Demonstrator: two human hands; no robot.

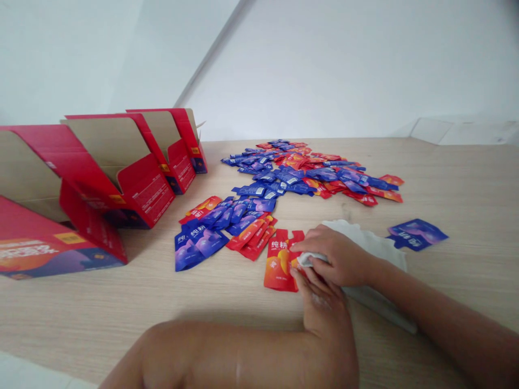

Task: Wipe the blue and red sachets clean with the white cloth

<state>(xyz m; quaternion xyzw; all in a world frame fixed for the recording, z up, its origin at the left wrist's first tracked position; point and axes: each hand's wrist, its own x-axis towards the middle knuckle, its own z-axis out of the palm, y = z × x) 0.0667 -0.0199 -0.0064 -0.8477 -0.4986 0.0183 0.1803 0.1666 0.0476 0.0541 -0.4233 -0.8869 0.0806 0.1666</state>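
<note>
A red-orange sachet [279, 262] lies flat on the wooden table [466, 183] in front of me. My left hand [324, 310] comes in from below and its fingers pinch the sachet's right edge. My right hand [338, 254] rests above it, fingers closed on a white cloth [371, 243] whose end touches the sachet. The cloth trails to the right under my right forearm. Just left of the sachet sits a neat row of blue sachets [203, 240] and red sachets [253, 235].
A loose heap of blue and red sachets [312, 173] covers the table's far middle. One blue sachet [417, 234] lies alone at the right. Three open red cardboard boxes [133, 173] stand at the left. A white wall rises behind.
</note>
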